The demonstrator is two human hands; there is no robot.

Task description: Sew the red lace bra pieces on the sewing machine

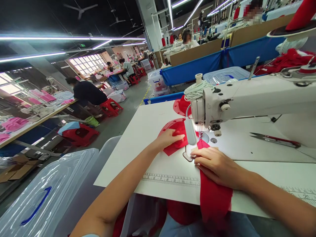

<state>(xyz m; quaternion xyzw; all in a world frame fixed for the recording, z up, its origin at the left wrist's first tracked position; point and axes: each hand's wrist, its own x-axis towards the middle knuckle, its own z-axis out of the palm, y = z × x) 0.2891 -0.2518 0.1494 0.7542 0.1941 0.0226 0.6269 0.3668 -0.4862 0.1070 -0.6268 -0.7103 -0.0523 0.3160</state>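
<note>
My left hand [168, 139] grips a curved red fabric piece [174, 126] on the white table, left of the needle; its fingers are bent over the cloth. Just in front of the presser foot, my right hand [213, 162] has its fingers together over a red fabric strip [214, 197], which hangs over the table's front edge. The narrow tip of this strip reaches the foot of the white sewing machine [259, 95]. What lies beneath my right fingers is hidden. A small white lamp [190, 131] hangs between my hands.
Thread snips [275, 140] lie on the machine bed at the right. A printed ruler [172, 179] runs along the table front. Lidded plastic bins [56, 184] stand at the left. Behind the table hangs a blue cloth trough [195, 72]; several people sit at other workstations.
</note>
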